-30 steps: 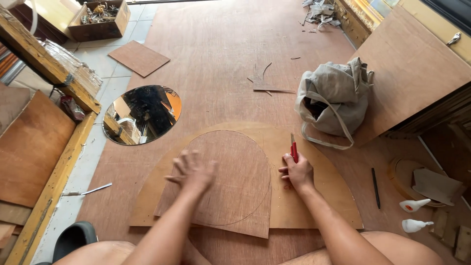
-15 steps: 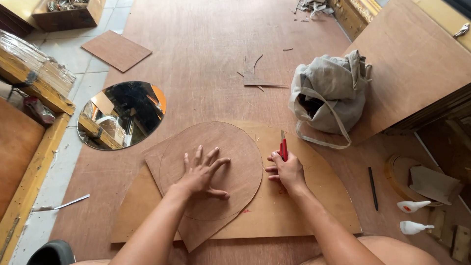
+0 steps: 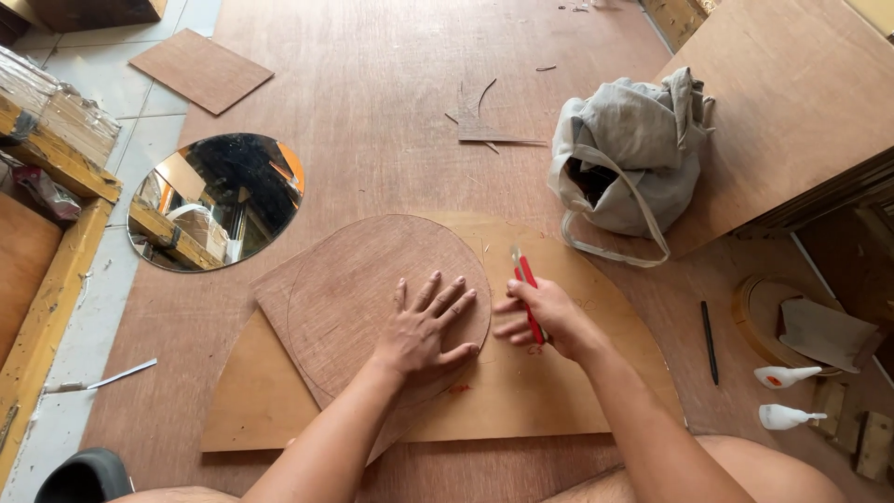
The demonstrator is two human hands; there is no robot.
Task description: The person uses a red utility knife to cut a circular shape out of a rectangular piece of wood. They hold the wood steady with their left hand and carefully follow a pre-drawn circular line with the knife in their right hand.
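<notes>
My left hand point(image 3: 426, 329) lies flat, fingers spread, on a thin reddish plywood piece point(image 3: 358, 298) with a rounded top and a circle marked on it. That piece rests on a larger, lighter half-round board point(image 3: 559, 391) on the floor. My right hand point(image 3: 543, 316) grips a red utility knife point(image 3: 524, 277), its blade pointing away from me, right beside the rounded edge of the thin piece.
A round mirror point(image 3: 216, 200) lies on the floor to the left. A grey cloth bag point(image 3: 629, 154) sits at the upper right against a big plywood sheet point(image 3: 792, 102). A black pen point(image 3: 709, 341), two white glue bottles point(image 3: 788, 396) and wood offcuts point(image 3: 484, 116) lie around.
The thin rounded piece has been turned under my left hand, its curved edge now nearer the knife. My right hand with the knife stayed nearly in place.
</notes>
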